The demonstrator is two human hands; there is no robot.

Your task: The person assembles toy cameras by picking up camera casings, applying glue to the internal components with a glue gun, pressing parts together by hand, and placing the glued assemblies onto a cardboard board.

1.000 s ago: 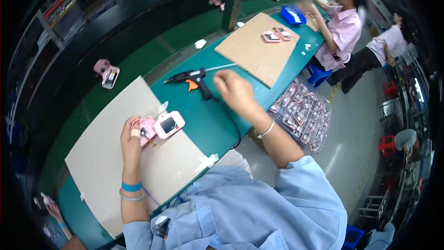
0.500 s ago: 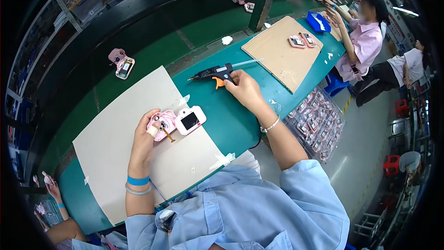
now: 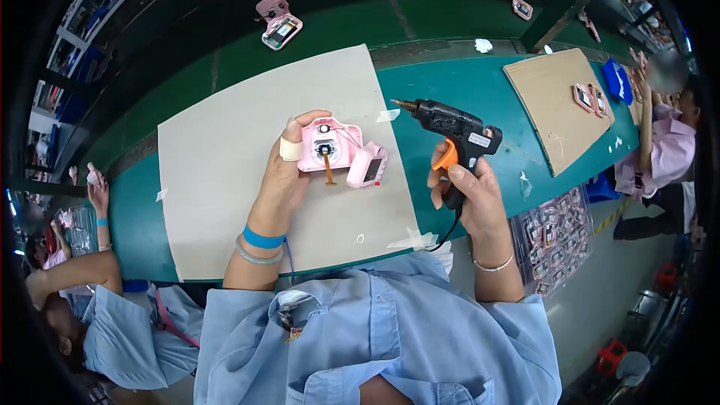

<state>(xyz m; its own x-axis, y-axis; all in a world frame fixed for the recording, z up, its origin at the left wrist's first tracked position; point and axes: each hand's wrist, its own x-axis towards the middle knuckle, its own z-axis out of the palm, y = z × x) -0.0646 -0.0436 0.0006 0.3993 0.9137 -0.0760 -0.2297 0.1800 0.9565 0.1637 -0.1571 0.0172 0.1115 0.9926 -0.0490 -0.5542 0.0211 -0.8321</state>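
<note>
My left hand (image 3: 279, 172), with a bandage on one finger, is closed on the edge of an opened pink toy camera shell (image 3: 346, 148). The shell's inside faces up, with a lens part in the middle and an orange ribbon cable (image 3: 329, 172) hanging from it. Joined on its right is the other half with a small dark screen (image 3: 371, 170), tilted on its side. My right hand (image 3: 478, 193) grips a black hot glue gun (image 3: 450, 120) by its handle, near the orange trigger. The gun's nozzle points left, above the camera and apart from it.
Under my hands lies a taped grey board (image 3: 225, 180) on the green table (image 3: 442, 75). Another opened camera (image 3: 281, 32) lies beyond it. Right are a cardboard sheet (image 3: 540, 97), a blue bin (image 3: 617, 81) and a tray of camera parts (image 3: 555, 240). Co-workers sit at both sides.
My right hand has taken the glue gun by its handle and lifted it off the table. The camera stays in my left hand, its screen half now tipped sideways. The view has turned.
</note>
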